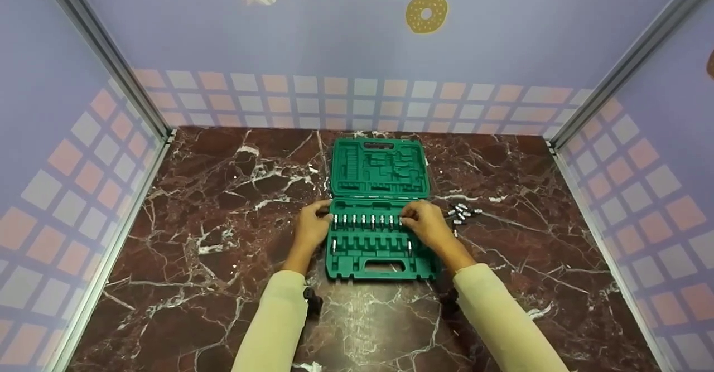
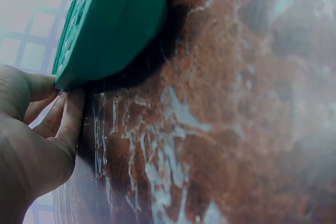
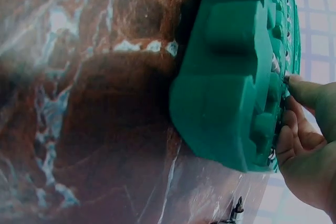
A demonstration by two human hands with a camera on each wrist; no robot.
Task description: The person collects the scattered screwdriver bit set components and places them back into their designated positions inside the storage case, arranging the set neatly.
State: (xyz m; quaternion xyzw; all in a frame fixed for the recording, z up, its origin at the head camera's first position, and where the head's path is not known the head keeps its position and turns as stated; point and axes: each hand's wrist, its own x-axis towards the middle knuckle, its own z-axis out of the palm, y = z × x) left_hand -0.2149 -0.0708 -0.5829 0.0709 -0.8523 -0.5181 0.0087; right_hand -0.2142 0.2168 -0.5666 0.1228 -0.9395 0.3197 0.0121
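An opened green plastic tool case (image 1: pixel 348 269) lies on the marble-patterned surface, its moulded lid (image 1: pixel 385 165) folded back. Several chrome bit sockets (image 1: pixel 363 219) stand in its upper row. In the lower row one socket (image 1: pixel 334 245) sits at the left end and another (image 1: pixel 410 247) near the right. My left hand (image 1: pixel 312 227) holds the case's left edge, thumb above and fingers against the side. At the right end of the upper row my right hand (image 1: pixel 428 224) pinches a small bit socket (image 1: pixel 401 220), mostly hidden by the fingers.
Loose chrome and black bit sockets (image 1: pixel 461 211) lie in a small pile right of the case, one (image 3: pixel 238 212) showing its pointed tip in the right wrist view. Patterned panels (image 1: pixel 357 98) enclose the back and both sides.
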